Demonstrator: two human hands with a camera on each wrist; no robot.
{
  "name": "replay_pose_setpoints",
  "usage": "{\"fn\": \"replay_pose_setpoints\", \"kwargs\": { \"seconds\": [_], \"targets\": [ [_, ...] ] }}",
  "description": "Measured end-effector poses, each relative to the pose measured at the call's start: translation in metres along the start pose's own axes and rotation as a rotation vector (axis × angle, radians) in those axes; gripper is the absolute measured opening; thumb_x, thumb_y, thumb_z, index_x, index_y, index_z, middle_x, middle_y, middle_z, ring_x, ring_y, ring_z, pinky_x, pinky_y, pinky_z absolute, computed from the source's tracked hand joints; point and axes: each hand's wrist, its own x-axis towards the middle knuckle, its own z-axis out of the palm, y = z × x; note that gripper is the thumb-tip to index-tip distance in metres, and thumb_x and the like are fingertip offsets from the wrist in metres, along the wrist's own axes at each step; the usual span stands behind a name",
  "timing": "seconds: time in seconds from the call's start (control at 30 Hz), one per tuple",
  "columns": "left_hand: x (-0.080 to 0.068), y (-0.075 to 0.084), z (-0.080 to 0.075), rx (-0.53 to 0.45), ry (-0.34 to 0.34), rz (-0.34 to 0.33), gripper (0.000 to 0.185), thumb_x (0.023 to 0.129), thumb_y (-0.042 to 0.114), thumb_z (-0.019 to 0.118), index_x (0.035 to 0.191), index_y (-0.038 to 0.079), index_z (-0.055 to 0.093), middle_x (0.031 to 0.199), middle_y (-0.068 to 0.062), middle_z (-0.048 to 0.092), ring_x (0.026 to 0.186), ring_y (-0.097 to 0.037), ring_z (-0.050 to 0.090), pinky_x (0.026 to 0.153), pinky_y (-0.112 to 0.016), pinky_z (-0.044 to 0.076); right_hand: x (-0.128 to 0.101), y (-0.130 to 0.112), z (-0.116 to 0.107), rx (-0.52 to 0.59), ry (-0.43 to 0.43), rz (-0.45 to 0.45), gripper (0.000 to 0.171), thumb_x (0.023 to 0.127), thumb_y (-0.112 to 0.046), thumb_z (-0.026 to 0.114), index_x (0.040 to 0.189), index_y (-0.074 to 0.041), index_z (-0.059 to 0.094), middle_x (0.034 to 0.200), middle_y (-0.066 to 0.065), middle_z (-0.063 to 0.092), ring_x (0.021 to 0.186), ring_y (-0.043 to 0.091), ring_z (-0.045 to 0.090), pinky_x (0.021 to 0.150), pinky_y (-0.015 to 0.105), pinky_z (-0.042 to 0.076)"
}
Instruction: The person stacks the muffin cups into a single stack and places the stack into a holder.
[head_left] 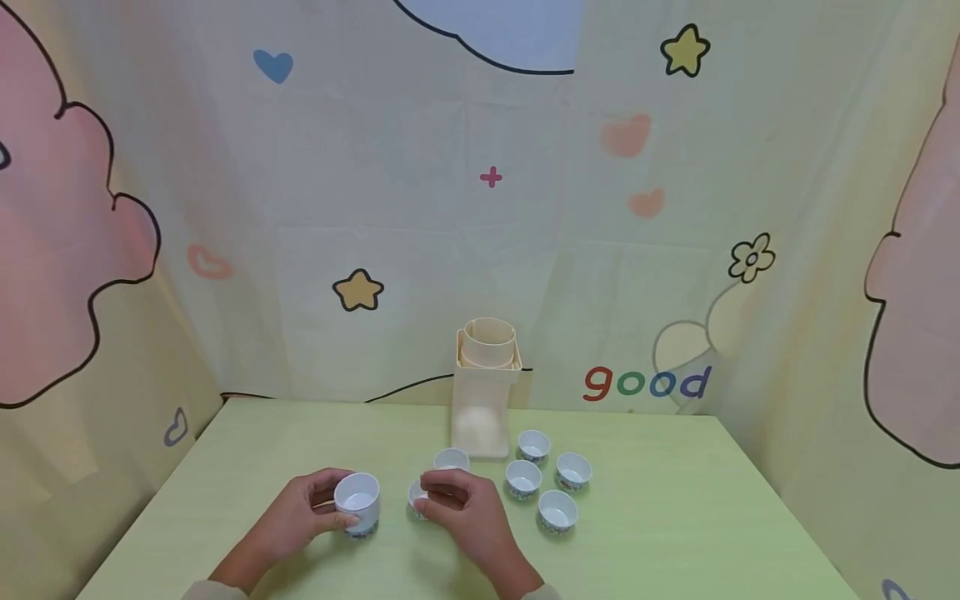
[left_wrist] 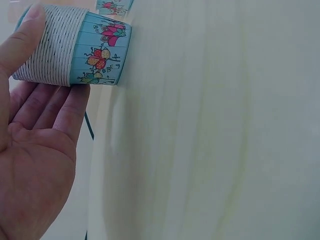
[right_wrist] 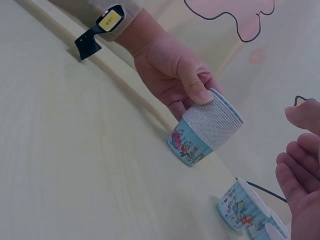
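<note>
Your left hand (head_left: 300,512) grips the nested stack of cups (head_left: 358,507) left of the loose cups (head_left: 557,511), thumb and fingers on opposite sides of its packed rims, likely so the layers hold together, mouth up. Your right hand (head_left: 476,508) has thumb and fingers parted, nothing visible between them, beside one white-lined cup (head_left: 416,500). The rims form a corded band above tapering, paper-like blue walls printed with flowers; the cream holder (head_left: 480,412) looks like smooth plastic.

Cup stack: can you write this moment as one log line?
left hand: holds cup stack | right hand: near loose cups | beige stand: on table
</note>
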Motion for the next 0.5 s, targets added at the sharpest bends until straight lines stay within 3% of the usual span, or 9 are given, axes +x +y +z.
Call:
{"fn": "replay_pose_setpoints", "kwargs": {
  "seconds": [0.2,0.5],
  "targets": [
    [-0.001,0.001,-0.001,-0.003,-0.005,0.004,0.066,0.082,0.019,0.087,0.134,-0.007,0.057,0.131,-0.026,0.064,0.119,-0.033,0.067,0.095,-0.029,0.06,-0.01,0.003,-0.012,0.011,0.025,-0.001,0.04,0.086,-0.008,0.082,0.119,0.009,0.069,0.123,0.029,0.069,0.116,0.035,0.069,0.093,0.019,0.058],
    [-0.001,-0.001,-0.001,0.018,0.004,-0.002,0.065,0.083,0.02,0.087,0.134,-0.006,0.058,0.131,-0.024,0.065,0.118,-0.032,0.067,0.095,-0.029,0.06,-0.022,0.01,-0.036,0.021,0.134,-0.026,0.035,0.084,-0.005,0.083,0.115,0.006,0.072,0.12,0.03,0.07,0.105,0.017,0.073,0.095,0.022,0.059]
  ]
}}
